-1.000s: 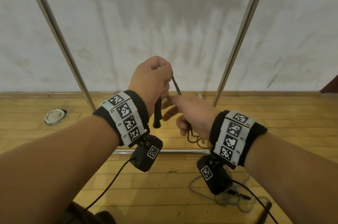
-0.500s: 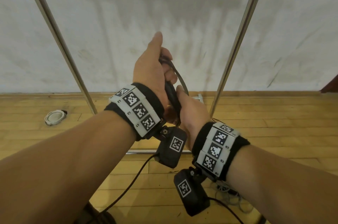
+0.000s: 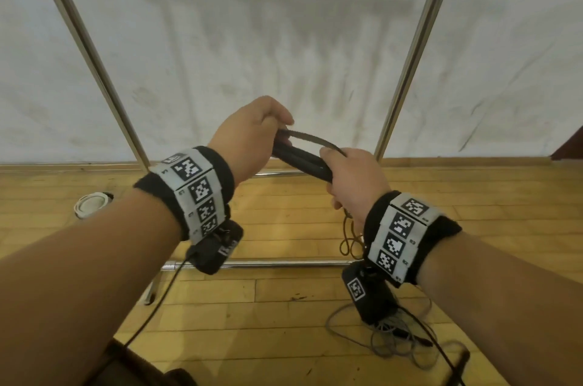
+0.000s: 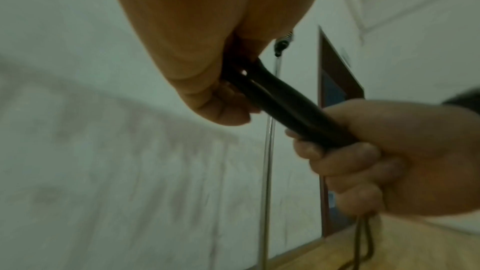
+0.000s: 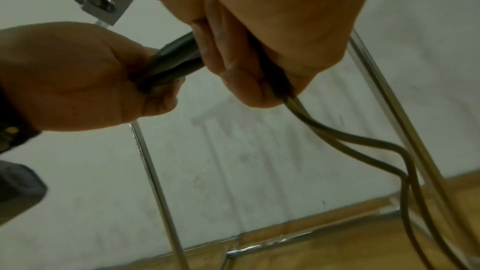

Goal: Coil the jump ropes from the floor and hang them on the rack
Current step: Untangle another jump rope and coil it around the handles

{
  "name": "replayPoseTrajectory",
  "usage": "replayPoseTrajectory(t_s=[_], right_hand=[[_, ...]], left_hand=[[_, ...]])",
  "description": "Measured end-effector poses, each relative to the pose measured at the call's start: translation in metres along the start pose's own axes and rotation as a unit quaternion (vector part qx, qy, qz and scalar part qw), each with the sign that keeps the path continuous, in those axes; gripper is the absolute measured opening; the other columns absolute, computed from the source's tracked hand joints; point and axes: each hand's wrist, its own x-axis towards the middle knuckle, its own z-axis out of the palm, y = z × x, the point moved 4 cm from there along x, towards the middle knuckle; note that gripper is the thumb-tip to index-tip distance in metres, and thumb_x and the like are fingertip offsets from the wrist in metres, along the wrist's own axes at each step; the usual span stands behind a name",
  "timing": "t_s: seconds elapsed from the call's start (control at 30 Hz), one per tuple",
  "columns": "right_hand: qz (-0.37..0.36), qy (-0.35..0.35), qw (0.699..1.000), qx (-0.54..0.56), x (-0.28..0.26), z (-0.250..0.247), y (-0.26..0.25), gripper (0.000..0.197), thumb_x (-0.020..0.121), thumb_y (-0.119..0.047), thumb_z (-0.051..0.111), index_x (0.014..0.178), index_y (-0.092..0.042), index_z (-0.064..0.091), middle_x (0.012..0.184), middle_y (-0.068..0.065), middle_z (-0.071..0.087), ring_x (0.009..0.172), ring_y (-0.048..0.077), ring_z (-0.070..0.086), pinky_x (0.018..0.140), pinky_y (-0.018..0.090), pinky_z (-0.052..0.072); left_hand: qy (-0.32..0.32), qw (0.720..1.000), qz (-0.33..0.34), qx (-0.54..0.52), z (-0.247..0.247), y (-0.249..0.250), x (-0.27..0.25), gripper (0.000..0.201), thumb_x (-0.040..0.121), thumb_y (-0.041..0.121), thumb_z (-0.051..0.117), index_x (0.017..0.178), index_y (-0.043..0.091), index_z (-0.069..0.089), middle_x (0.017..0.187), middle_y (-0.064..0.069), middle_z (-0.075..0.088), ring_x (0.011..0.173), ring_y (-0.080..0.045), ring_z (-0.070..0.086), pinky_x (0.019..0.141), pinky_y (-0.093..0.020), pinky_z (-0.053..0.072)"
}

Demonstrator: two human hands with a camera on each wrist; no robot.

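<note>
Both hands have drawn apart, left hand (image 3: 249, 133) and right hand (image 3: 356, 184) gripping the handles (image 3: 299, 158) level to wrap rope (image 3: 348, 236)

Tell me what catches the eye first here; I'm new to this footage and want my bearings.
Dead centre, the left hand and right hand both grip a pair of black jump rope handles held side by side, with cord loops hanging below the right hand. Behind them the metal rack stands against a stained white wall. Low on the right, another jump rope lies tangled on the wooden floor.
</note>
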Motion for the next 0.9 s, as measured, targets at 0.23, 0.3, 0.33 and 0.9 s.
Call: replayPoseTrajectory(t_s=[0.23, 0.3, 0.33, 0.9], right_hand=[[-0.093, -0.001, 0.979, -0.184, 0.005, -0.014, -0.014, 0.029, 0.093, -0.033, 0.054, 0.082, -0.009, 0.066, 0.066, 0.001, 0.057, 0.057, 0.019, 0.052, 0.058, 0.037, 0.048], [-0.125, -0.006, 0.963, -0.238, 0.002, -0.010, -0.017, 0.024, 0.091, -0.032, 0.055, 0.072, -0.017, 0.061, 0.065, -0.002, 0.058, 0.058, 0.016, 0.054, 0.051, 0.033, 0.042], [-0.136, -0.013, 0.956, -0.259, -0.001, -0.007, -0.019, 0.024, 0.090, -0.033, 0.055, 0.071, -0.019, 0.059, 0.065, -0.002, 0.058, 0.058, 0.016, 0.054, 0.051, 0.031, 0.038], [-0.229, -0.118, 0.887, -0.383, -0.023, 0.003, -0.020, 0.015, 0.098, -0.037, 0.049, 0.090, -0.028, 0.058, 0.075, -0.007, 0.063, 0.066, 0.012, 0.059, 0.057, 0.032, 0.049]], left_hand=[[-0.258, 0.951, 0.012, 0.170, 0.001, 0.011, -0.026, 0.063, 0.090, 0.080, 0.042, 0.087, 0.025, 0.073, 0.078, 0.005, 0.078, 0.069, -0.013, 0.074, 0.072, -0.040, 0.060], [-0.290, 0.904, 0.029, 0.311, 0.007, 0.010, -0.029, 0.074, 0.074, 0.096, 0.042, 0.080, 0.027, 0.067, 0.067, 0.011, 0.072, 0.057, -0.003, 0.064, 0.063, -0.027, 0.046], [-0.301, 0.888, 0.027, 0.345, 0.009, 0.008, -0.029, 0.068, 0.075, 0.093, 0.049, 0.079, 0.027, 0.065, 0.064, 0.011, 0.069, 0.056, -0.004, 0.061, 0.061, -0.025, 0.043], [-0.345, 0.864, 0.020, 0.366, 0.038, -0.015, -0.038, 0.018, 0.094, 0.030, 0.070, 0.087, 0.036, 0.054, 0.077, 0.006, 0.068, 0.060, -0.010, 0.061, 0.056, -0.024, 0.047]])
